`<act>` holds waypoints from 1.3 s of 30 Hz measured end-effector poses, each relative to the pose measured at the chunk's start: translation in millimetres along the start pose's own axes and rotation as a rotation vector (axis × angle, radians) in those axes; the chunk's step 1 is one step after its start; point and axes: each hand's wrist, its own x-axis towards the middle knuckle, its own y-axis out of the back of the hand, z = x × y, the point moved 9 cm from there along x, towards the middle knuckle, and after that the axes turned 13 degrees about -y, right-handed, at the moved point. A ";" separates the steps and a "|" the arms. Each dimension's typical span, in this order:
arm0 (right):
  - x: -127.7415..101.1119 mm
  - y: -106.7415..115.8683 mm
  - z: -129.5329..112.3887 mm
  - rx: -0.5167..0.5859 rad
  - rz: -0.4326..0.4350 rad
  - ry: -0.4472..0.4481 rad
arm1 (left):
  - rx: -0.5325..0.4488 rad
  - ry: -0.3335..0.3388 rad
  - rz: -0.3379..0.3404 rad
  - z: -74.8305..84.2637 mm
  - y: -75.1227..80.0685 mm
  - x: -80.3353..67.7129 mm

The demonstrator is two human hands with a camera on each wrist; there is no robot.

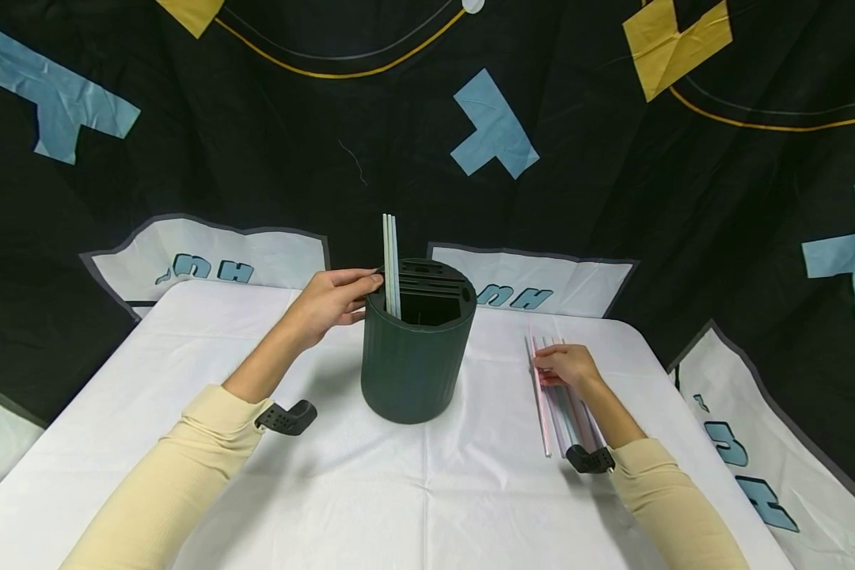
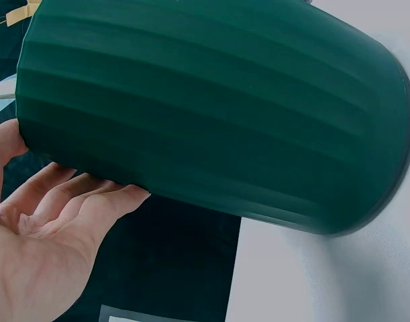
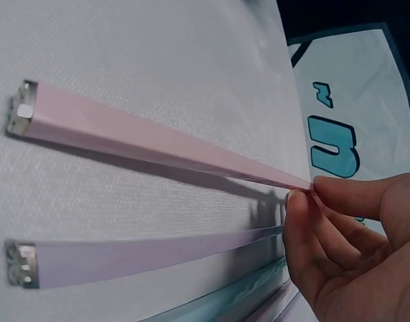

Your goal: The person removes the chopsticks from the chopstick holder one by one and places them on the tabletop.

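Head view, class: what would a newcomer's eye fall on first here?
The dark green ribbed holder stands mid-table on the white cloth, a few pale sticks upright in it. The left hand touches its rim, while the right hand pinches a pink stick from the flat row lying at the right.

I wear cream sleeves [image 1: 185, 467] to the forearm; a black mount [image 1: 288, 417], seemingly a camera bracket, sits at each wrist.
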 end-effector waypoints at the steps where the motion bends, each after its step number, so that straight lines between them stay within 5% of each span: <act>1: 0.0 0.1 0.7 -0.008 0.002 -0.001 | 0.003 0.000 -0.002 0.4 -0.1 -0.3; 22: -5.4 5.9 -7.8 -0.109 0.074 0.051 | -0.007 0.001 0.001 1.1 -0.2 -1.0; 31: -24.6 1.8 -51.5 -0.118 -0.010 0.089 | -0.004 0.002 -0.001 1.0 -0.1 -0.9; 39: -64.5 -10.9 -124.5 -0.045 -0.065 0.184 | -0.001 0.002 -0.001 0.9 0.1 -1.2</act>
